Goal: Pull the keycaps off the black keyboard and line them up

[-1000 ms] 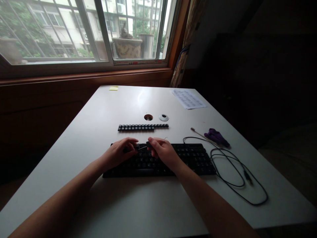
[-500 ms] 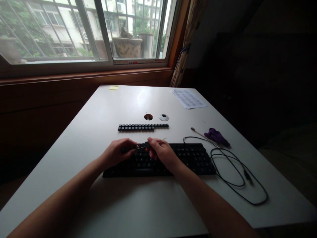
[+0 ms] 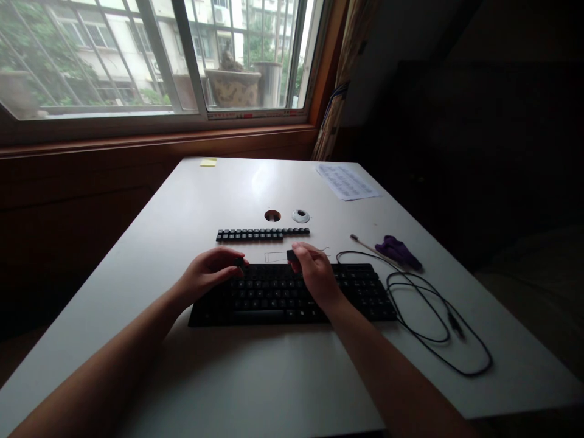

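Between the thumb and fingers of my left hand (image 3: 212,269) is a small black keycap (image 3: 238,261), above the left part of the keyboard. My right hand (image 3: 316,272) grips a wire keycap puller (image 3: 292,256) by its dark handle. Its thin wire loops point left, apart from the keycap. Under both hands lies a black keyboard (image 3: 269,302), whose upper left keys are partly hidden by my left hand. Just behind it, loose keycaps (image 3: 250,234) stand lined up in two rows, the front row shorter.
A black cable (image 3: 442,337) coils right of the keyboard, near a purple cloth (image 3: 398,252) and a thin stick (image 3: 365,244). Farther back are a round cable hole (image 3: 272,216), its cover (image 3: 300,216), printed paper (image 3: 349,181) and a yellow note (image 3: 208,162).
My hands have moved apart. The puller has come away from the keycap, going right with my right hand, while the keycap stays in my left fingers, which moved slightly left.
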{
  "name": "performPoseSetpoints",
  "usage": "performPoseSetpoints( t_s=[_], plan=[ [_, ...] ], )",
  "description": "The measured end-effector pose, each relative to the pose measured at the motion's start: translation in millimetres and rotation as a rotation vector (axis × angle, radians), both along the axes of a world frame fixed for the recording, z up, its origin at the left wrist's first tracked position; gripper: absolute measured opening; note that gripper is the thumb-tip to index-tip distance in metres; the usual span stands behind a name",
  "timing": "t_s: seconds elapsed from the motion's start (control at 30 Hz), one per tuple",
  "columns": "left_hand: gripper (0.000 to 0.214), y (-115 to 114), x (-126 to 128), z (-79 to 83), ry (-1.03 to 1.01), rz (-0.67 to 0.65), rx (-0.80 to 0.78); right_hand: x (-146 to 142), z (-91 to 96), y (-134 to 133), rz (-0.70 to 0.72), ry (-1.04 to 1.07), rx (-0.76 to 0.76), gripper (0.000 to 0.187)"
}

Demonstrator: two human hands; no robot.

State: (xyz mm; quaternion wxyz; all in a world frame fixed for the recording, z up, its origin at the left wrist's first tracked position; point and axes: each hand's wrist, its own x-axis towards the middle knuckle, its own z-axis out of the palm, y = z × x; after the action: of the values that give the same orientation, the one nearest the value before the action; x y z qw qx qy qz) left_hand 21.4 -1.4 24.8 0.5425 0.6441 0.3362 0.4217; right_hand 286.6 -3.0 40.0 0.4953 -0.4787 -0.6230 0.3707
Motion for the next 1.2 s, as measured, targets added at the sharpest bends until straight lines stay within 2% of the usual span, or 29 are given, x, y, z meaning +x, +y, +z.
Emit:
performPoseSetpoints(
  t_s=[0.17,0.3,0.67,0.87,1.2],
  plan=[
    [0.026,-1,1,0.3,-0.051,-0.004,-0.025,-1,-1.1,1,-0.113,-0.214,0.299,0.033],
    [0.025,0,5,-0.3,-0.091,-0.02,0.001,-2,-1.7,-1,-0.099,-0.289,0.387,0.021],
    [0.022,2,5,-9.6,-0.085,-0.057,0.0,-4,-8.7,-5,0.024,-0.425,0.362,0.019],
    [0.018,1,5,-7.3,-0.023,-0.072,0.002,-5,-10.9,-5,0.073,-0.462,0.322,0.019],
    [0.023,0,5,-2.8,0.123,-0.096,0.052,-12,-17.1,-3,0.119,-0.564,0.397,0.023]
  ],
)
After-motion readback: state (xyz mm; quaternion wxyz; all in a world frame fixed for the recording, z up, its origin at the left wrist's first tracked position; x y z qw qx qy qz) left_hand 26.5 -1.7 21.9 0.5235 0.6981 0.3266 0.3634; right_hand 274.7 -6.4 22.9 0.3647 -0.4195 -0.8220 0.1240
